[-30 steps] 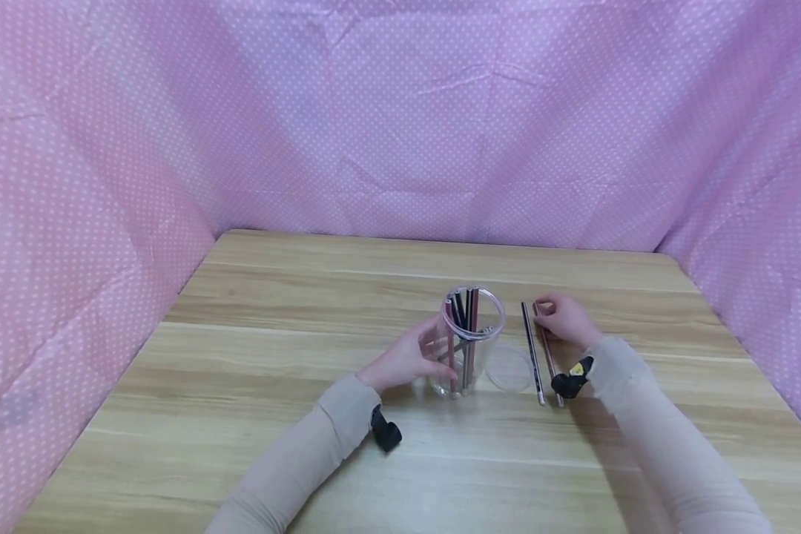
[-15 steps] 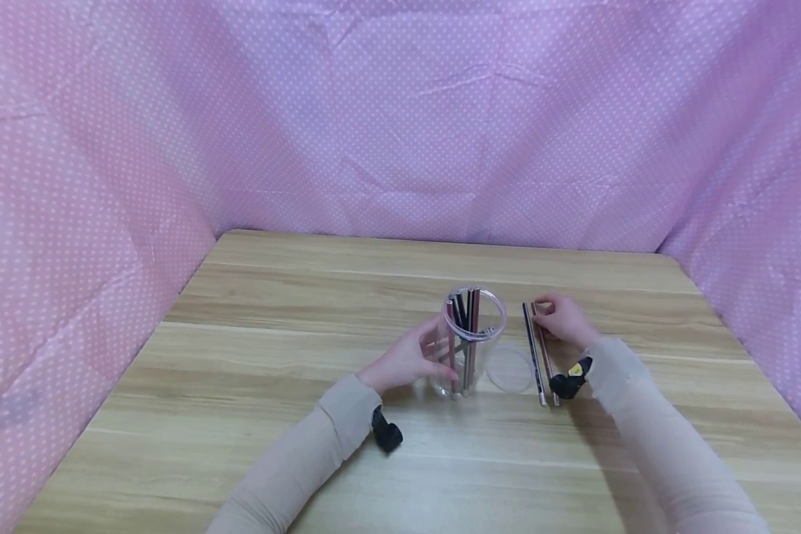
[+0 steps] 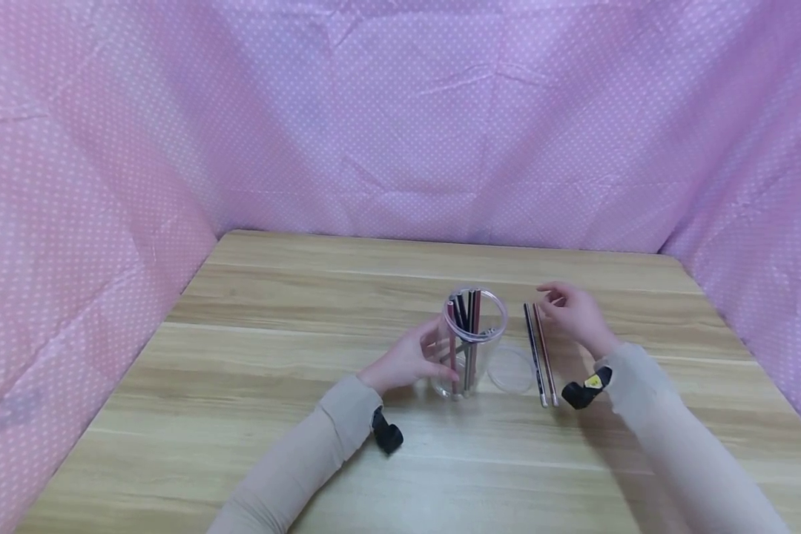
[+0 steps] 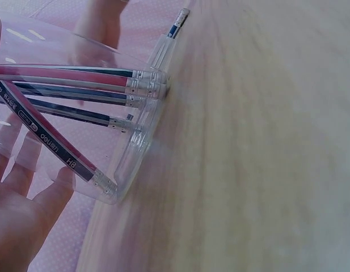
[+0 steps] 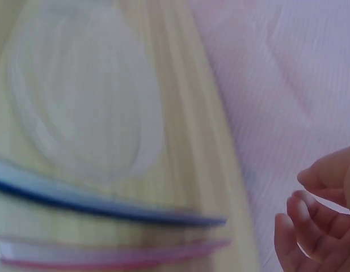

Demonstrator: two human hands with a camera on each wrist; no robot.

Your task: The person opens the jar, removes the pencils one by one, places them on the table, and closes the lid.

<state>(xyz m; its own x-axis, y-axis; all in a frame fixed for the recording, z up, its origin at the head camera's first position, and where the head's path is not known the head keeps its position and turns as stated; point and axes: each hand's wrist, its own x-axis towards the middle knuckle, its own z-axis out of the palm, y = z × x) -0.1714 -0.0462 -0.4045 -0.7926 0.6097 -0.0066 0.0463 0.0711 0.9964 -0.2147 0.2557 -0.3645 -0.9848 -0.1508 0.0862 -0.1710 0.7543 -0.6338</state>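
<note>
A clear plastic jar (image 3: 488,354) stands upright with several red and black pencils (image 3: 474,315) inside. My left hand (image 3: 407,361) holds the jar by its left side, fingers and thumb around the wall. In the left wrist view, the eraser-tipped ends of the pencils (image 4: 106,90) rest at the jar's base. To the jar's right, a dark pencil (image 3: 535,354) and a red pencil (image 3: 545,354) lie side by side on the table. Just right of their far ends is my right hand (image 3: 577,317), fingers loosely bent, holding nothing. In the right wrist view it is apart from both pencils.
A round clear lid (image 3: 510,369) lies flat between the jar and the loose pencils. The wooden table (image 3: 294,356) meets a pink dotted curtain (image 3: 414,148) at the back and sides.
My right hand has let go of the red pencil and moved slightly right, after the pencil was shifted left to lie closer beside the dark one. My left hand stays on the jar.
</note>
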